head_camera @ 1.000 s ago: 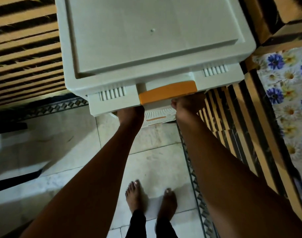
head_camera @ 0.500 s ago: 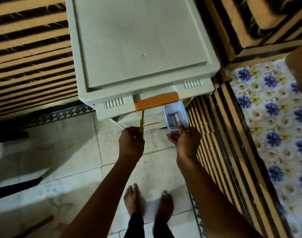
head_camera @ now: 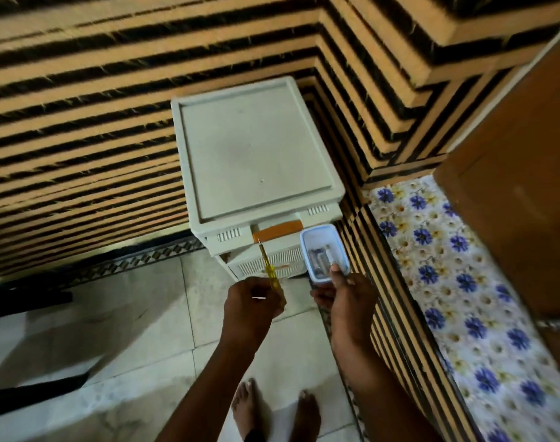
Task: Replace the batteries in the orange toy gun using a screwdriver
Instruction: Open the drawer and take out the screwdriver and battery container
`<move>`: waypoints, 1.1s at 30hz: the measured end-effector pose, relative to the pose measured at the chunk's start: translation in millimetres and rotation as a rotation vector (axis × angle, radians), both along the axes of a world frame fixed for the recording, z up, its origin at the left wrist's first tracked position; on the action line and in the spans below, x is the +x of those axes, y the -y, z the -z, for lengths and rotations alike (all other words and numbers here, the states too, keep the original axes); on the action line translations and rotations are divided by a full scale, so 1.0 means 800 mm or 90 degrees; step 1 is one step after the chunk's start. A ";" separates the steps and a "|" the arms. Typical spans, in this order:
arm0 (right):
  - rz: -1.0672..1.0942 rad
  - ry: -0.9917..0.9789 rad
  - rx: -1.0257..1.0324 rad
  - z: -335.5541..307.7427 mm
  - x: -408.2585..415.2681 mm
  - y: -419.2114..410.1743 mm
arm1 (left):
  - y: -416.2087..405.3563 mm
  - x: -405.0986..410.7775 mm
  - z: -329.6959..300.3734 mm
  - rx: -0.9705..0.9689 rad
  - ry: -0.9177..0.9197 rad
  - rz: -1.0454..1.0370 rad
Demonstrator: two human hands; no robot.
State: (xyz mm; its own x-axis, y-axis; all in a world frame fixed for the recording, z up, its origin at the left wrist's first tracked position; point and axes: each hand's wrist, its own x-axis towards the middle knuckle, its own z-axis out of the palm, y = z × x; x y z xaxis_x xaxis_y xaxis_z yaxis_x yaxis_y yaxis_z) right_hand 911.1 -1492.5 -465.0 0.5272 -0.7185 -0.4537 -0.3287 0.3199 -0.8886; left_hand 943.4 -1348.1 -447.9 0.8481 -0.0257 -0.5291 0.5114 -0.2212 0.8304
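While standing barefoot on the pale marble floor (head_camera: 138, 317), holds two things out ahead. Left hand (head_camera: 251, 303): grip curled tight round the translucent yellow handle of a slim screwdriver (head_camera: 270, 272), metal tip aimed up and away at the drawers. Right hand (head_camera: 348, 298): fingers beneath and thumb on the near rim of a small clear rectangular plastic box with a blue rim (head_camera: 324, 252), clamped on it; grey metallic bits inside, too blurred to identify. Just beyond, a cream plastic drawer unit (head_camera: 253, 161) with an orange handle (head_camera: 277, 230). Behind, orange-and-black striped wall panelling (head_camera: 81, 106). Off right, a blue-flowered bedsheet (head_camera: 457, 282). Orange toy gun nowhere visible.
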 end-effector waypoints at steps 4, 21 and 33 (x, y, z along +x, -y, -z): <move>-0.011 0.058 0.025 -0.037 0.048 -0.002 | 0.002 0.060 -0.031 0.049 0.095 -0.009; -0.004 0.050 0.094 -0.045 0.247 -0.004 | 0.015 0.246 -0.035 0.376 0.171 0.028; -0.108 0.025 -0.132 -0.030 0.182 -0.009 | -0.004 0.220 -0.027 0.403 0.262 0.091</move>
